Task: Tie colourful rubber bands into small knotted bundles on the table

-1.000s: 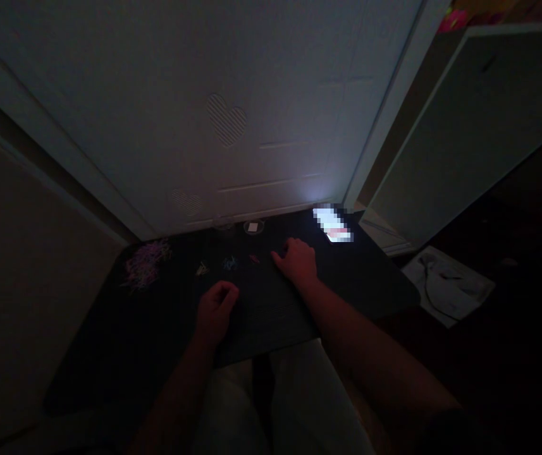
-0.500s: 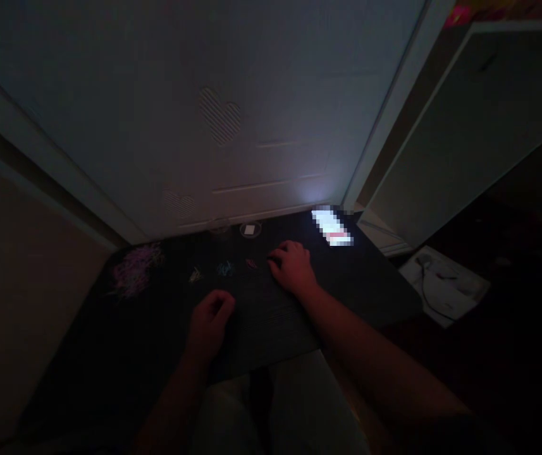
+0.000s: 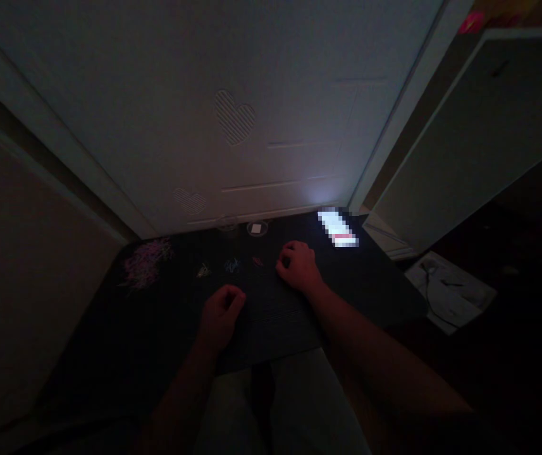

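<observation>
In dim light, my left hand (image 3: 222, 316) rests on the dark table (image 3: 271, 328) with thumb and fingers curled together; whether something small is between them is too dark to see. My right hand (image 3: 298, 265) is further back, its thumb and index finger pinched together beside a small reddish pile (image 3: 258, 261). Anything in that pinch is too small to make out. Left of the reddish pile lie a bluish pile (image 3: 232, 265) and a pale yellowish pile (image 3: 203, 270). A larger heap of pink and purple thin pieces (image 3: 147, 262) sits at the table's far left.
A lit phone (image 3: 338, 227) lies at the back right. Along the back edge stand a clear round container (image 3: 227, 226) and a round dish with a white square (image 3: 257, 229). A panel with hearts (image 3: 235, 118) rises behind. A white box with a cable (image 3: 451, 291) is at right.
The view has shifted slightly, so most things appear further right. My right thumb and index finger have closed into a rounder pinch. My left hand keeps nearly the same pose.
</observation>
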A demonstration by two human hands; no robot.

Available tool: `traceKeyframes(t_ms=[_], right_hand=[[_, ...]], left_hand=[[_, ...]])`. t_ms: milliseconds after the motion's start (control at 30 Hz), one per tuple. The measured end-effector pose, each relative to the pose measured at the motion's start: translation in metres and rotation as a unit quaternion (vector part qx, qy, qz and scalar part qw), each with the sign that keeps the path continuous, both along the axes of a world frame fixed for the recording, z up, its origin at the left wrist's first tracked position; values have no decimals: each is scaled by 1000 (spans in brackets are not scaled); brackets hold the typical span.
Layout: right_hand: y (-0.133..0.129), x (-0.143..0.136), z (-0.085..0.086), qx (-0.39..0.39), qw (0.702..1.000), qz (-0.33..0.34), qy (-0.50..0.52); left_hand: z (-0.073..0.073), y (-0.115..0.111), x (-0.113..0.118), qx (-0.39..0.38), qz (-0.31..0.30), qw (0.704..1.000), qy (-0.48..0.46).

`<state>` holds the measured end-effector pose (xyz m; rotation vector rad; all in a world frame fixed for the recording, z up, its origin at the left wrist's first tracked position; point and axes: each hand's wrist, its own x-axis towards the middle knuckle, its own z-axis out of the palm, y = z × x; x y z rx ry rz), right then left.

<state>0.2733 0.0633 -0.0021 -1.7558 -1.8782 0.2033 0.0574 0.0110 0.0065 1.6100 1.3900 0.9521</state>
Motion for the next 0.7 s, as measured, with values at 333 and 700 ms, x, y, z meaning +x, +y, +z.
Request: traceKeyframes(t_ms=[333, 700], right_hand=[[3, -1, -1, -5, 998, -34, -47], [-8, 4, -3, -14, 987, -156, -18]], left_hand=[[-7, 4, 3, 48, -5, 999, -24], [-13, 5, -10, 74, 123, 982, -121]])
